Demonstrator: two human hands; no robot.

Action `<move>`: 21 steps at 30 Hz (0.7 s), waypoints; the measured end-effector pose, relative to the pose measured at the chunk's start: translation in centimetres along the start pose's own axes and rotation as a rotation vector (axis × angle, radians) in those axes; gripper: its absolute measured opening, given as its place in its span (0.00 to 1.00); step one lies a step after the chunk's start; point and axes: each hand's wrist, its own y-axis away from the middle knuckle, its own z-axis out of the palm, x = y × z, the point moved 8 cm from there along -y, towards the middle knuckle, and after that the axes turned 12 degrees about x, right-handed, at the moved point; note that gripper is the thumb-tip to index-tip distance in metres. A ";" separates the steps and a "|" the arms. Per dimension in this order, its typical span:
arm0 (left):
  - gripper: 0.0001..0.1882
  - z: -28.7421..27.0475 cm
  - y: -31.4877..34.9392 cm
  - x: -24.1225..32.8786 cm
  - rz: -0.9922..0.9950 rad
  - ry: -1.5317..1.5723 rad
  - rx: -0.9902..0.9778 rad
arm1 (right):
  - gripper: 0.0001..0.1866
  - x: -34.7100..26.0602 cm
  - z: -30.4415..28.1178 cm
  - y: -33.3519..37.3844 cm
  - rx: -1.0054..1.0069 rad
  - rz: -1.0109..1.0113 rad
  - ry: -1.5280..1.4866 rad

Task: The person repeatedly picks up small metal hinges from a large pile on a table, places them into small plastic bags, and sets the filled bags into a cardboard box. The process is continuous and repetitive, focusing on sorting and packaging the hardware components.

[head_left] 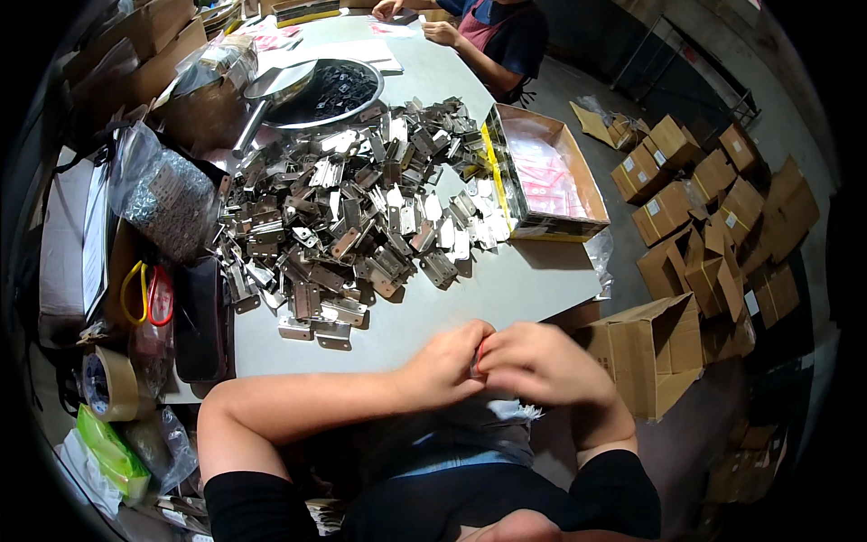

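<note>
My left hand (445, 361) and my right hand (547, 363) meet at the table's near edge, fingers closed. Pinched between them is a small thing with a red edge (478, 358); the fingers cover most of it, so its kind is hard to make out. The right hand is slightly blurred. Beyond my hands, a wide heap of bent metal brackets with holes (361, 203) spreads over the grey table (506, 287). At the heap's right stands an open cardboard box (591, 200) holding clear plastic bags with red print (542, 172).
Behind the heap, a metal bowl (372, 101) holds dark small parts, with a metal scoop (280, 83) at its rim. Scissors (159, 298), a tape roll (113, 387) and a dark case (200, 321) lie left. Another person (506, 45) works opposite. Cartons (664, 212) cover the floor at right.
</note>
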 end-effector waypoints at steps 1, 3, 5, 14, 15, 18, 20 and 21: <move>0.22 0.5 0.3 0.0 -0.056 0.064 -0.047 | 0.12 1.0 -0.2 -0.8 -0.017 0.139 -0.181; 0.22 1.8 0.5 0.0 -0.160 0.198 -0.155 | 0.09 2.6 -2.6 -3.8 0.235 0.090 -0.024; 0.22 3.2 1.2 0.7 -0.142 0.285 -0.307 | 0.10 3.0 -1.4 -6.4 0.399 -0.055 0.140; 0.24 4.9 2.7 0.5 -0.096 0.282 -0.504 | 0.14 5.7 3.3 -6.2 0.518 -0.176 0.317; 0.24 4.8 2.7 0.3 -0.109 0.273 -0.498 | 0.14 5.6 2.9 -5.2 0.549 -0.193 0.371; 0.24 5.0 2.6 0.2 -0.146 0.245 -0.533 | 0.16 6.3 1.2 -2.0 0.607 -0.167 0.520; 0.23 5.0 2.6 0.3 -0.150 0.244 -0.528 | 0.16 7.5 0.4 -0.2 0.697 -0.026 0.441; 0.23 5.0 2.6 0.3 -0.151 0.244 -0.526 | 0.16 8.1 -0.1 0.5 0.741 0.045 0.401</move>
